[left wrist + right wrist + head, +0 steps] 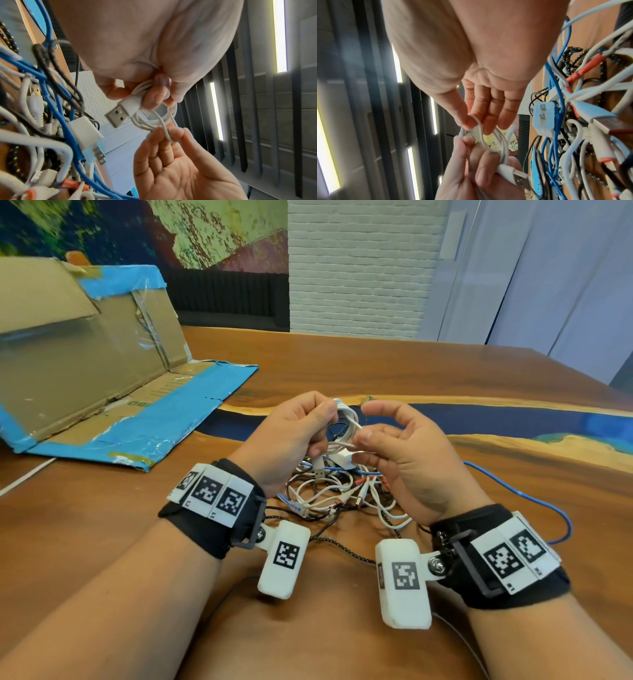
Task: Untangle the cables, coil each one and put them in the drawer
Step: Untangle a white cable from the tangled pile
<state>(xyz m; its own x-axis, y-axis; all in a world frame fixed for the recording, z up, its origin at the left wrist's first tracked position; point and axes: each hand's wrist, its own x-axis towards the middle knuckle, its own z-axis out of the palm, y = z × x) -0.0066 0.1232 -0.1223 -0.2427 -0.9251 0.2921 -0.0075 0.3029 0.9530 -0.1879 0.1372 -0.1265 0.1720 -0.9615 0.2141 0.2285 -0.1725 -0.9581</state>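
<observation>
The white cable, wound into a small coil, is raised above the tangle so its loops stay free; the left hand grips the coil and USB plug, the right hand pinches the tail for tucking. The cardboard drawer lies open at left across bare table

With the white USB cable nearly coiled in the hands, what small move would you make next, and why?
Probably wrap the loose tail around the coil. The left hand already grips the white USB cable as a bundle of loops beside its USB plug, and the right hand pinches a last free bend, so only securing is left before the cardboard drawer.
</observation>
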